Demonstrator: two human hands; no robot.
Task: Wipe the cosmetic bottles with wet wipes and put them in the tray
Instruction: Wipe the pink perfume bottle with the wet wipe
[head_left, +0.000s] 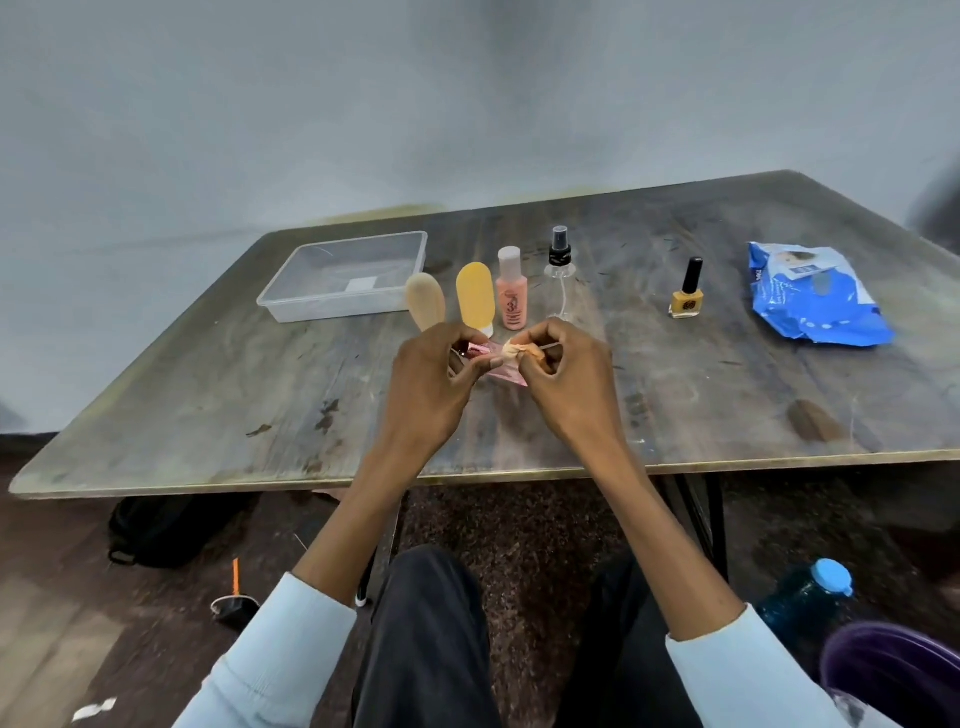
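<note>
left hand (434, 364) pinches pink item (475, 351) | right hand (558, 364) grips crumpled wipe (511, 355) | tray (344, 278) holds no bottles | five bottles unwiped, I judge

Dim, flat indoor light, cool cast, no hard shadows. Faint sheen on the surface (727, 364) toward 12 o'clock, near the spray bottle (561, 275). Wide-angle distortion: surface edges bow, wall (363, 104) smears at 12. Slight softness overall; both hands mildly motion-blurred. Corners at 5 and 7 o'clock darker, mushy. Compression noise on the floor (519, 519).
</note>
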